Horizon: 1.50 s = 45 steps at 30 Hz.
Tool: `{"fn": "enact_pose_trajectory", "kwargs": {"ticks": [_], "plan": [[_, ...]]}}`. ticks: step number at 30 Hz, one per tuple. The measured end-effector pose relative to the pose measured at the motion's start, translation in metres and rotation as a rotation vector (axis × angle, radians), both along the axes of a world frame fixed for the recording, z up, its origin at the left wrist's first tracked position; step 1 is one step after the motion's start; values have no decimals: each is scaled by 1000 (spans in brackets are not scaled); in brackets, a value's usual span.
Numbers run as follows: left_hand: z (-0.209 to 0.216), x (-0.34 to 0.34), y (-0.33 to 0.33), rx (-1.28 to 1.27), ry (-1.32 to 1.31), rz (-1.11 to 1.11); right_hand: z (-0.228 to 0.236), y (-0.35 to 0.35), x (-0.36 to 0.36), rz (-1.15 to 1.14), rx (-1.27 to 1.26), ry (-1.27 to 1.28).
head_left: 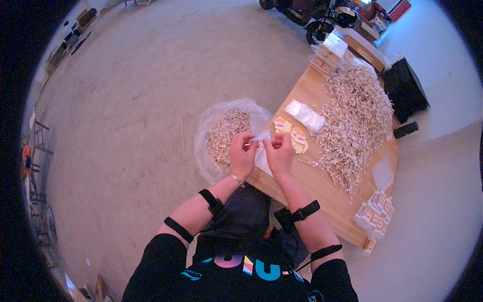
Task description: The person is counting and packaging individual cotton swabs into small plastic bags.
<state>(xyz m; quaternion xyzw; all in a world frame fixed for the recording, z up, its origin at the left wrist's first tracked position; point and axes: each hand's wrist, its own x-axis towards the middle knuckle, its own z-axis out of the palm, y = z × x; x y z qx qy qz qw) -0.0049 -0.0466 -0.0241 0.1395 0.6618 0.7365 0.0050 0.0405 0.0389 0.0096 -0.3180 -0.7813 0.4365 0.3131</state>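
Grip, left hand (243, 157): thumb and fingers drawn together, gap narrow, on the left side of a small piece of translucent plastic film (262, 136); a short white stick (247, 144) shows at the fingertips. Grip, right hand (279, 153): thumb and forefinger pinched on the right side of the same film, no visible gap. The film is suspended between the hands, at the left edge of the pale wooden table (322, 194). Whether it is open at one end cannot be told.

Containers: one large, clear plastic bag (200, 153) lies open, left of the table, holding a heap of thin, pale, white-tipped sticks (229, 133). One cluster of small, white-and-tan packs (375, 215), partly under clear film, sits at the table's near right corner.

Counts: one large loose mound of white-tipped sticks (357, 116) covers the table's right side, too many to count. Two groups of yellow printed cards (299, 141) lie near the table's left edge; individual cards cannot be counted. One flat bundle of whitish, clear plastic (306, 116) lies beside them on the table. One black box (406, 90) stands beyond the table's right edge.
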Motion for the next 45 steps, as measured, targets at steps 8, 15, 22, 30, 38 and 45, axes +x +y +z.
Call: {"fn": "enact_pose_trajectory", "kwargs": {"ticks": [8,15,22,30,38,45], "plan": [[6,-14,-3,-140,-530,-139,-19,-2,2,294,348,82],[-30,-18,-11,-290,-110,-62,-21,-14,-4,387,339,9],[-23,-33,-32,88,-469,-78,-36,8,-34,365,249,-90],[-51,-59,-53,-36,-554,16,-48,-1,-63,528,325,-183],[-53,-34,-39,9,-709,-10,-60,14,-51,606,336,-216],[-48,-7,-29,-51,-669,-10,-61,26,-38,545,194,-165]]}}
